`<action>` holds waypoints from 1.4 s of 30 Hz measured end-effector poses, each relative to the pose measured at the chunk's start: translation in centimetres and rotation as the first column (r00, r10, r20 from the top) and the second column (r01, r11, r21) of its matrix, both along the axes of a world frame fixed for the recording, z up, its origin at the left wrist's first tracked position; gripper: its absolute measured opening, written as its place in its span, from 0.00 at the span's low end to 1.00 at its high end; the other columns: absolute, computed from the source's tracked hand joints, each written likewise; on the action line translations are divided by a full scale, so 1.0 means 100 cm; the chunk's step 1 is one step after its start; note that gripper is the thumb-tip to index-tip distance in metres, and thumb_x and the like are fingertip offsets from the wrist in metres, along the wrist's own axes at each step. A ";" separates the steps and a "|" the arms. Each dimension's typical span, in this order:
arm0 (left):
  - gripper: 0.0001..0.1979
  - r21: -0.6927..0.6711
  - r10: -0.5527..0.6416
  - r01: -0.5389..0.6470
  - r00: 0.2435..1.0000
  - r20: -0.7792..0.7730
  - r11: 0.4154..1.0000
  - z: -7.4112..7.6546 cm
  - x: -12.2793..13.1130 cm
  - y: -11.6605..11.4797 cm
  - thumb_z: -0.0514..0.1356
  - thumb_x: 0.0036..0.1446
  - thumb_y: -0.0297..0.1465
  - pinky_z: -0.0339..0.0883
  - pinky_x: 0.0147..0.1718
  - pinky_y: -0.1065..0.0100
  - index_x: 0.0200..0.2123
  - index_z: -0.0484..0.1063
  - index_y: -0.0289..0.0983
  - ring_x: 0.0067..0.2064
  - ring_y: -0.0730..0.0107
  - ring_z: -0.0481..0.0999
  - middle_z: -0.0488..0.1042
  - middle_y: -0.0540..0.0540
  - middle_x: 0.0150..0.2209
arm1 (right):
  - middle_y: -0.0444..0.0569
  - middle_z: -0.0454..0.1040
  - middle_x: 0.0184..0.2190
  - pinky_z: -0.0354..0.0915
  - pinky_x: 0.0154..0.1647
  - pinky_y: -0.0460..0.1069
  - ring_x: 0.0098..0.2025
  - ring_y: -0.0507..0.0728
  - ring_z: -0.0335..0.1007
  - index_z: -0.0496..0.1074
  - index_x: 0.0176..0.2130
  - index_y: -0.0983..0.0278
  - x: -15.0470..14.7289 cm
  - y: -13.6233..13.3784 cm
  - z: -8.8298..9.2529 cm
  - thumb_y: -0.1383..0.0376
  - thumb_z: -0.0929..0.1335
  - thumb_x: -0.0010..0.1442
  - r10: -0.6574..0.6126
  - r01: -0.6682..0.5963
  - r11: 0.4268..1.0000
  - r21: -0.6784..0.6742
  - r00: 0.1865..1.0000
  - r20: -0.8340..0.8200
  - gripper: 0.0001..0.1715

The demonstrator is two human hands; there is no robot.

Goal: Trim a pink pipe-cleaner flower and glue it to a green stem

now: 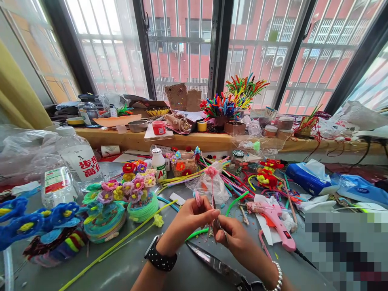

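Note:
My left hand is closed, thumb against fingers, around a thin stem. At the stem's upper end is a pink fuzzy flower, and a pink loop shows above the left fingers. Close beside it, my right hand is closed on small metal scissors, whose blades point up along the stem. The fingers partly hide both the stem and the scissors. Below the hands, large dark scissors lie on the grey table.
Left stand fuzzy flower pots, including a green pot, and blue flowers. A yellow pipe cleaner crosses the table. Right of my hands lies a pink glue gun with its cord. Behind are a plastic bag, pipe cleaners and a blue tissue pack.

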State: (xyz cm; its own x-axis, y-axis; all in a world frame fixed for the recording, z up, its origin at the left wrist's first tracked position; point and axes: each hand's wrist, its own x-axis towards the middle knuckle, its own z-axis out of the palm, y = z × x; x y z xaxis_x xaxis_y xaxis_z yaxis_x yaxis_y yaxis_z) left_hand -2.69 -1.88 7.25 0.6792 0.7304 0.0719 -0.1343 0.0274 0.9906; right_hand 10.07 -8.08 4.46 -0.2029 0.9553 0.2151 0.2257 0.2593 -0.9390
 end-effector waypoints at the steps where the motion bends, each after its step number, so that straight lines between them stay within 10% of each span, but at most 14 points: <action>1: 0.14 -0.002 0.010 -0.010 1.000 0.000 1.000 0.000 0.000 0.000 0.61 0.43 0.33 0.48 0.18 0.75 0.18 0.58 0.34 0.18 0.82 0.56 0.61 0.55 0.15 | 0.40 0.50 0.19 0.44 0.21 0.44 0.23 0.50 0.44 0.55 0.21 0.64 -0.001 0.000 0.000 0.39 0.57 0.46 -0.022 0.022 1.000 -0.015 1.000 0.000 0.30; 42: 0.14 -0.002 -0.014 0.014 1.000 -0.021 1.000 0.001 0.002 -0.003 0.58 0.46 0.38 0.51 0.19 0.74 0.19 0.62 0.34 0.19 0.79 0.59 0.63 0.53 0.16 | 0.41 0.54 0.21 0.47 0.22 0.44 0.24 0.50 0.47 0.60 0.25 0.65 -0.001 -0.003 0.005 0.41 0.55 0.49 0.026 -0.021 0.998 0.054 0.995 -0.095 0.30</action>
State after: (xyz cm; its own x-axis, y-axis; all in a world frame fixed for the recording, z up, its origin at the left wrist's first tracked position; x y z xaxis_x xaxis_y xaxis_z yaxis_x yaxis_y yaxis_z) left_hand -2.53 -2.15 7.36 0.6909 0.7207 0.0559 -0.1128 0.0311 0.9931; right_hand 9.95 -8.37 4.96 -0.2012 0.9372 0.2850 0.1284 0.3137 -0.9408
